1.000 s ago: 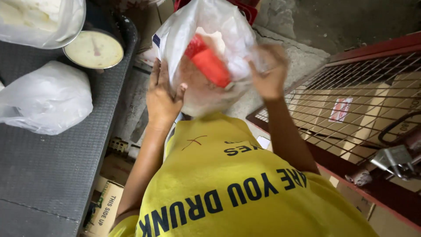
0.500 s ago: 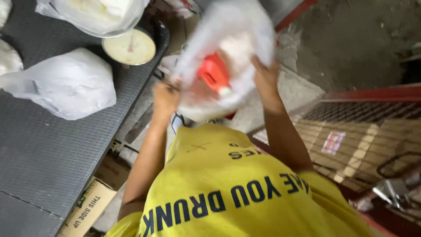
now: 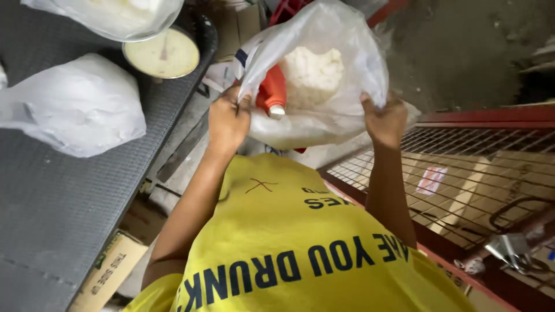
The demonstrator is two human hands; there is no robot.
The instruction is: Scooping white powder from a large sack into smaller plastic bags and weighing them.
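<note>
Worktop [image 3: 63, 219] of dark ribbed matting at left, concrete floor [image 3: 468, 52] far right, red wire-mesh cage [image 3: 462, 173] at right. Top-left bag [image 3: 110, 17] cut off by frame edge; its contents hard to make out. Tied white bag [image 3: 69, 107] lies on worktop near round scale dial [image 3: 162, 55]. Left hand [image 3: 228, 118] and right hand [image 3: 384, 118] each pinch the rim of an open clear plastic bag [image 3: 335, 58], held up centre; inside, white powder [image 3: 312, 72] and a red scoop [image 3: 273, 89].

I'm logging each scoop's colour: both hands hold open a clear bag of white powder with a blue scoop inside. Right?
Not quite: the head view shows the scoop is red, not blue. Left hand and right hand do hold the clear bag of white powder open.
</note>
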